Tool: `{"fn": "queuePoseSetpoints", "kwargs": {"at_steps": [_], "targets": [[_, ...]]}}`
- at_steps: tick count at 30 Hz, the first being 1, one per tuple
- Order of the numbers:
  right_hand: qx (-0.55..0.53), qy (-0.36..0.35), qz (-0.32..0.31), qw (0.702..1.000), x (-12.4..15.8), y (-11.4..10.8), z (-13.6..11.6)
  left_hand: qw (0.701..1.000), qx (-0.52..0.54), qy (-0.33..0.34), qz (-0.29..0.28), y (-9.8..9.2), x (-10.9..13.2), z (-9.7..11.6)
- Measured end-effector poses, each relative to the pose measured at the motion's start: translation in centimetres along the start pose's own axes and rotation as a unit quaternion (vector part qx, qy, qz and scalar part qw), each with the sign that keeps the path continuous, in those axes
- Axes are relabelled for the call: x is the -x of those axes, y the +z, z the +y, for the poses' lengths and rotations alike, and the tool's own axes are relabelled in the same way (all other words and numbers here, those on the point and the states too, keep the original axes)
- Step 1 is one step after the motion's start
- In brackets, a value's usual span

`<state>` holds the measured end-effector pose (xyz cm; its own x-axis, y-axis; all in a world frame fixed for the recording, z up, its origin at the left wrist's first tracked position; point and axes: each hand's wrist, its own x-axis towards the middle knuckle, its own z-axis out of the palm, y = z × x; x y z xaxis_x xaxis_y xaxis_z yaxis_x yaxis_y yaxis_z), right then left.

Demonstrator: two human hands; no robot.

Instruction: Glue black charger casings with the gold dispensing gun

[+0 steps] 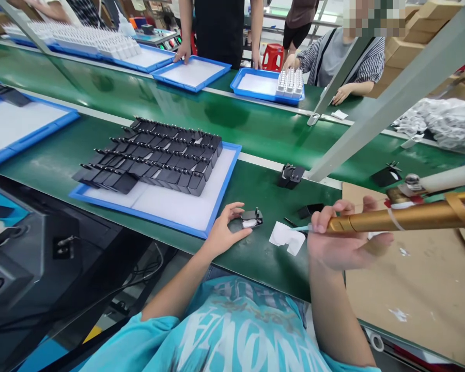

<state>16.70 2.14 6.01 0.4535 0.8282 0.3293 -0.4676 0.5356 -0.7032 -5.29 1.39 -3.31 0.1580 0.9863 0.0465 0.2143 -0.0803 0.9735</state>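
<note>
Black adapter (252,219) near the tabletop's (263,263) front edge, pinched between left hand (222,236) thumb and fingers, likely to steady it. Right hand (341,249) (blurred) closed round gold tool (395,216), apparently for aiming; pale nozzle (304,228) at white paper (282,236), contact unclear. Blue tray (221,192), front edge, left: adapter rows (155,160), prongs aligned, probably for tight packing. 1 more adapter (290,176), rear edge.

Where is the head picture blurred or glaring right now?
Head view: the right hand on the gold tool is smeared, likely by motion; head view: the left hand and the black adapter it holds look clearer; head view: pale reflections streak the far green surface.
</note>
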Motion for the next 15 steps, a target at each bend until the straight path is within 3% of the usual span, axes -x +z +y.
{"fn": "queuePoseSetpoints", "kwargs": {"at_steps": [7, 11, 15], "targets": [[0.006, 0.002, -0.002, 1.0, -0.1, -0.6, 0.0, 0.997, 0.026, 0.046, 0.048, 0.7, -0.2, 0.9], [0.014, 0.002, -0.001, 1.0, -0.1, -0.5, 0.0, 0.991, 0.132, 0.011, 0.032, 0.7, -0.9, 1.1], [0.021, 0.0, 0.005, 1.0, -0.1, -0.4, -0.1, 0.968, 0.24, -0.07, 0.004, 0.6, -1.9, 1.0]]}}
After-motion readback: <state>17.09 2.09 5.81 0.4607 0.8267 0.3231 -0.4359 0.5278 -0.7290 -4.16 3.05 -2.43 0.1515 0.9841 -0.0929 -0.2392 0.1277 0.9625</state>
